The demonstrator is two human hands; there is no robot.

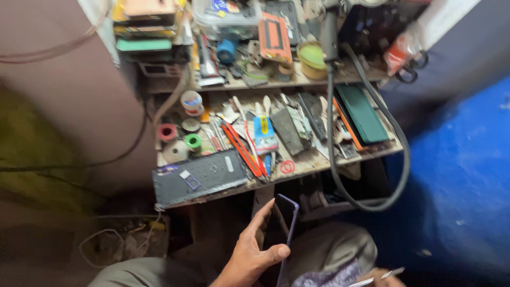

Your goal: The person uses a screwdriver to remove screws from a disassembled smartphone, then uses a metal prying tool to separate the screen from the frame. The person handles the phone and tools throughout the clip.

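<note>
My left hand holds a dark smartphone upright below the front edge of a small wooden workbench; the thumb lies across the phone's face. At the bottom edge of the view my right hand is only partly visible and grips thin metal tweezers above my lap. Both hands sit over my knees in grey trousers, apart from the bench top.
The bench carries a dark perforated work mat, red-handled tools, tape rolls, a green-topped flat case and several small tools. A thick black hose loops down at the right. Scissors hang at the upper right. A blue floor lies at the right.
</note>
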